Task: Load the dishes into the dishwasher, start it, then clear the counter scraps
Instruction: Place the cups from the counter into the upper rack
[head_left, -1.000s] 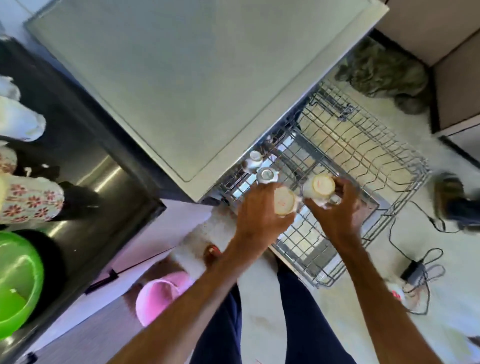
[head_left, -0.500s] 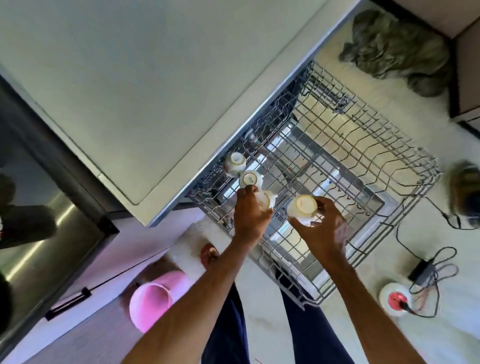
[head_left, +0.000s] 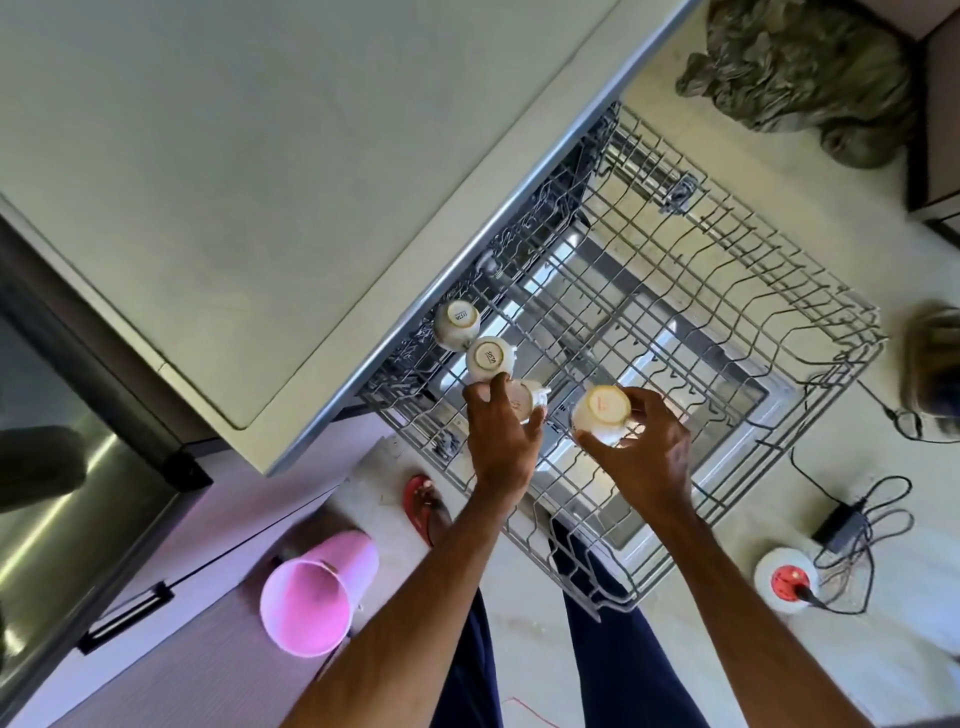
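At the rack (head_left: 810, 283) edge, left hand (head_left: 501, 441) grips a cup (head_left: 525, 399), right hand (head_left: 647, 460) a second cup (head_left: 602, 413).

head view | looks steeply down | near | over dishwasher rack (head_left: 675, 332)

Both bare forearms reach forward from the lower edge of the view, and the two hands are near each other but do not touch. The left hand (head_left: 501, 441) shows its back, with the fingers curled over a small cup (head_left: 525, 400). The right hand (head_left: 647, 457) grips an upturned cup (head_left: 602, 413) between thumb and curled fingers.
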